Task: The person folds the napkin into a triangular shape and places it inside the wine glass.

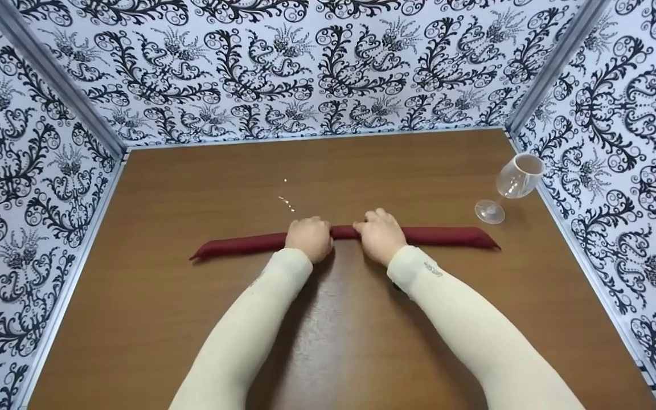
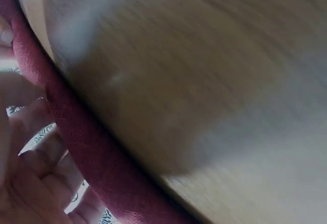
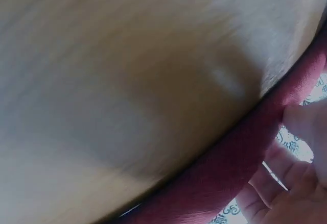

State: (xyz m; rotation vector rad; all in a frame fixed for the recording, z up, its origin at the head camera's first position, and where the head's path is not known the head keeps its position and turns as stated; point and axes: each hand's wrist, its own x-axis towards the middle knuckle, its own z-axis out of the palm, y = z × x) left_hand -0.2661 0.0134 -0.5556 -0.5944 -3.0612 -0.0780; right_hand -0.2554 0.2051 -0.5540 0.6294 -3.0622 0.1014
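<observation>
A dark red cloth napkin [image 1: 447,236], rolled into a long thin tube with pointed ends, lies across the table from left to right. Near its middle my left hand [image 1: 309,239] holds the roll from above. My right hand [image 1: 382,236] holds it a short way to the right, leaving a small stretch of cloth showing between the two. In the left wrist view the thumb touches the rolled napkin [image 2: 87,137], with the fingers along its far side. The right wrist view shows the right thumb against the roll [image 3: 219,168] and bent fingers beyond.
A clear stemmed wine glass [image 1: 519,177] stands upright at the right, behind the roll's right end. Small white specks [image 1: 287,202] show on the brown wooden table [image 1: 191,188] beyond the left hand. Patterned walls [image 1: 316,68] border the table at the back and sides.
</observation>
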